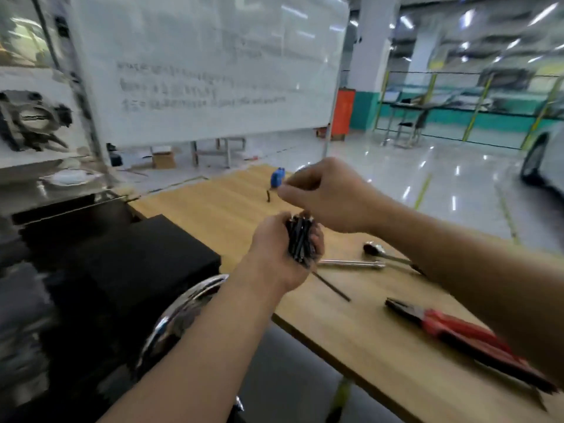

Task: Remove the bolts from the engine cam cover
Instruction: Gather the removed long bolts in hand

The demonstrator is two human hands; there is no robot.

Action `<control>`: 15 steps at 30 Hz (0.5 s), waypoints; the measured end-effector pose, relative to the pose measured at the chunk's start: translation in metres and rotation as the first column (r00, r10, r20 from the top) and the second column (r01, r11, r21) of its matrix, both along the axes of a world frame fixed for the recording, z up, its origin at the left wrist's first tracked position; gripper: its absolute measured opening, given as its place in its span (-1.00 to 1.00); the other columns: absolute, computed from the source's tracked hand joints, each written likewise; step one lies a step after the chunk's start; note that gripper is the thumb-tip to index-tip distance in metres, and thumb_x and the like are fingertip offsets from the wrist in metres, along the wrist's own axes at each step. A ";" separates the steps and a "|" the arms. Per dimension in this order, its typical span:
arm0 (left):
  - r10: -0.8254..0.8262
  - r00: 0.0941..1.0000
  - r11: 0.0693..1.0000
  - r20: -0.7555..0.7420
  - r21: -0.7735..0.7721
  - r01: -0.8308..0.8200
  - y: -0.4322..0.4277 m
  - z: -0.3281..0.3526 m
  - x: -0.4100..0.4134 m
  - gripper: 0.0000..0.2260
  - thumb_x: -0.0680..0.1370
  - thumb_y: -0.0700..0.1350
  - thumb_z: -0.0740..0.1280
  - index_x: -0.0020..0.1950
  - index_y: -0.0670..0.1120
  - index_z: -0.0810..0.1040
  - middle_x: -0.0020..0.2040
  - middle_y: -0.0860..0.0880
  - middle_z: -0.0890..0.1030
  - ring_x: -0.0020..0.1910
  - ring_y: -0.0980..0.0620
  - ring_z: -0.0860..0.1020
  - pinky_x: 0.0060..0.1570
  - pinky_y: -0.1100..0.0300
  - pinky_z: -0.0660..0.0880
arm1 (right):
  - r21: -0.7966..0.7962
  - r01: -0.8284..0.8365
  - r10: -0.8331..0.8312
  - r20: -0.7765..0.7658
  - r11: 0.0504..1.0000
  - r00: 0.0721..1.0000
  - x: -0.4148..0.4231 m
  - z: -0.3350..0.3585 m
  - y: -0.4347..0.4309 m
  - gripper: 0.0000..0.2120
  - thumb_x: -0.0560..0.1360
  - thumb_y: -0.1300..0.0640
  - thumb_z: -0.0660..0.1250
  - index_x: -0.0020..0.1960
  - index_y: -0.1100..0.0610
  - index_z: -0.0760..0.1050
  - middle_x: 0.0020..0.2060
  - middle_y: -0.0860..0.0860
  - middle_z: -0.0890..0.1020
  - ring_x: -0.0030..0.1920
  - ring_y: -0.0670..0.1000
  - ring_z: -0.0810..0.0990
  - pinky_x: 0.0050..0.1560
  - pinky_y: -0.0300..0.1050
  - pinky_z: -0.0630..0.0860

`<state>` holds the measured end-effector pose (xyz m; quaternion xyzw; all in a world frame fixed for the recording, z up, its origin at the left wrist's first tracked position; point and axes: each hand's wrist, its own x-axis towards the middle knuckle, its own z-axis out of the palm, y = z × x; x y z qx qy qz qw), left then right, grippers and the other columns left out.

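Two bare hands in frame: left hand [274, 254], right hand [326, 196]. One bunch of dark metal bolts [300, 239] in left fist, several at least, too blurred for exact count. On one light wooden table [366, 346]: one pair of red-handled pliers [451, 328], one chrome ratchet wrench [375, 249], one chrome extension bar [351, 264], one thin dark rod [332, 288], one small blue container [277, 178]. Behind: one large whiteboard [207, 71], one cardboard box [163, 158], one orange cabinet [343, 111], one white car [546, 160], partly in view.

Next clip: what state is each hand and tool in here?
left hand: grips a bundle of bolts
right hand: fingers curled above the bolts, contents unclear
ratchet: lying on table
extension bar: lying on table
pliers: lying on table, closed
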<state>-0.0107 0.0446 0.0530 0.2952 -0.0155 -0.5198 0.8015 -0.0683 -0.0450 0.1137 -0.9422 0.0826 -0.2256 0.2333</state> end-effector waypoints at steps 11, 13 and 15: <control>-0.412 0.385 0.712 0.826 0.556 -0.430 -0.144 -0.064 0.102 -0.83 0.59 -0.11 0.28 -0.18 -0.12 0.54 -0.29 -0.07 0.58 -0.40 0.01 0.46 -0.49 0.23 0.35 | 0.294 0.326 -0.368 0.103 0.899 0.924 0.048 -0.118 -0.130 -0.48 0.61 -0.07 0.20 -0.49 0.06 0.27 -0.63 -0.07 0.32 -0.52 -0.07 0.30 -0.39 -0.08 0.20; -0.645 -0.126 0.654 0.754 0.459 -0.602 -0.147 -0.087 0.112 -0.84 0.58 -0.09 0.24 -0.14 -0.09 0.55 -0.13 -0.09 0.64 -0.20 -0.05 0.54 -0.30 0.15 0.41 | 0.234 0.336 -0.355 0.041 0.912 0.934 0.061 -0.133 -0.137 -0.46 0.61 -0.08 0.21 -0.50 0.06 0.29 -0.64 -0.06 0.33 -0.52 -0.08 0.30 -0.41 -0.10 0.19; -0.641 -0.341 0.741 0.688 0.440 -0.507 -0.145 -0.106 0.112 -0.90 0.58 -0.11 0.22 -0.12 -0.06 0.45 -0.04 -0.11 0.64 -0.12 -0.05 0.55 -0.21 0.11 0.44 | 0.160 0.311 -0.316 0.007 0.937 0.949 0.068 -0.148 -0.141 -0.50 0.60 -0.10 0.20 -0.49 0.00 0.37 -0.60 -0.12 0.43 -0.48 -0.13 0.41 -0.42 -0.15 0.22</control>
